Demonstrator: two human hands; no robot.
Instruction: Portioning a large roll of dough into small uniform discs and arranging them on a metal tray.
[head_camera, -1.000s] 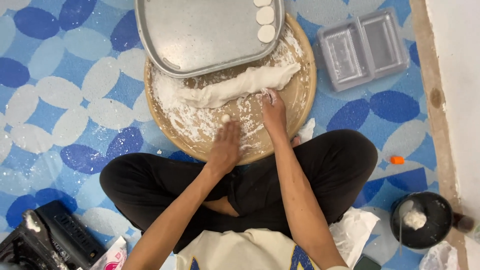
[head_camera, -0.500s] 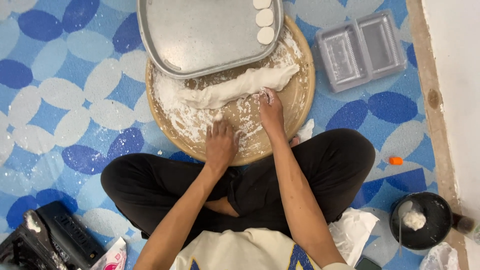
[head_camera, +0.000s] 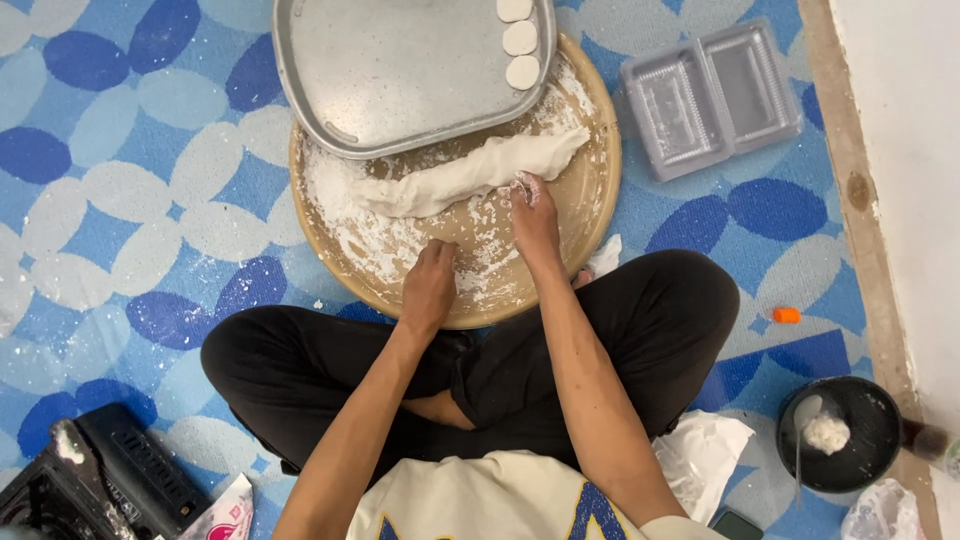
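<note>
A long roll of white dough (head_camera: 470, 177) lies across a round, floured wooden board (head_camera: 595, 210) in front of my crossed legs. My right hand (head_camera: 533, 210) rests on the board with its fingertips touching the near edge of the dough roll. My left hand (head_camera: 430, 285) is curled, knuckles up, on the floured board below the dough; whether it holds a piece I cannot tell. A grey metal tray (head_camera: 400, 70) overlaps the board's far side and carries three flat dough discs (head_camera: 520, 40) along its right edge.
An open clear plastic container (head_camera: 712, 97) lies right of the board. A black bowl (head_camera: 842, 432) with white powder and a spoon sits at lower right, an orange cap (head_camera: 787, 315) near it. A black device (head_camera: 95, 480) is at lower left. Blue patterned mat (head_camera: 120, 200) underneath.
My left hand has slid a little toward me across the flour. My right hand stays at the dough's edge.
</note>
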